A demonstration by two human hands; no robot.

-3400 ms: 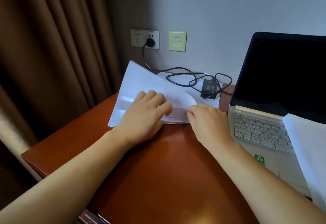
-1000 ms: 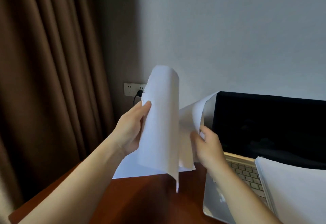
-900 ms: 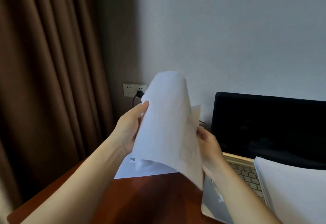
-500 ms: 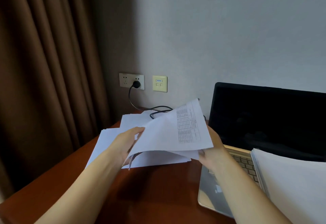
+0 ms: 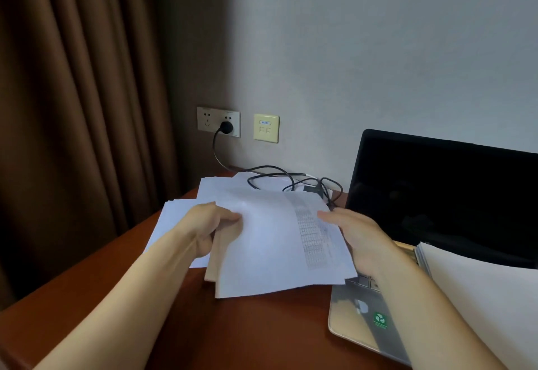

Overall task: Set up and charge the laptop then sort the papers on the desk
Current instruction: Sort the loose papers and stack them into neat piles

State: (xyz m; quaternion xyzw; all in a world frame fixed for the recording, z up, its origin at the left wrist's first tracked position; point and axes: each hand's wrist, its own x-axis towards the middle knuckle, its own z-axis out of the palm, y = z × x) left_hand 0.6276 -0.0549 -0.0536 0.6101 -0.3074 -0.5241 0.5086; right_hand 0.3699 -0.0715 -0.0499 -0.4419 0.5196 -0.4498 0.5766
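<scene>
The left hand (image 5: 208, 231) pinched the sheaf of papers (image 5: 270, 241) at one edge and the right hand (image 5: 359, 234) gripped the other, likely to square it above the counter (image 5: 247, 334).

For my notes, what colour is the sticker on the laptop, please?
The sticker is green with a white symbol; head view.

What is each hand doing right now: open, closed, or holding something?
Left hand: holds the sheaf of papers, left edge.
Right hand: holds the same sheaf, right edge.
</scene>
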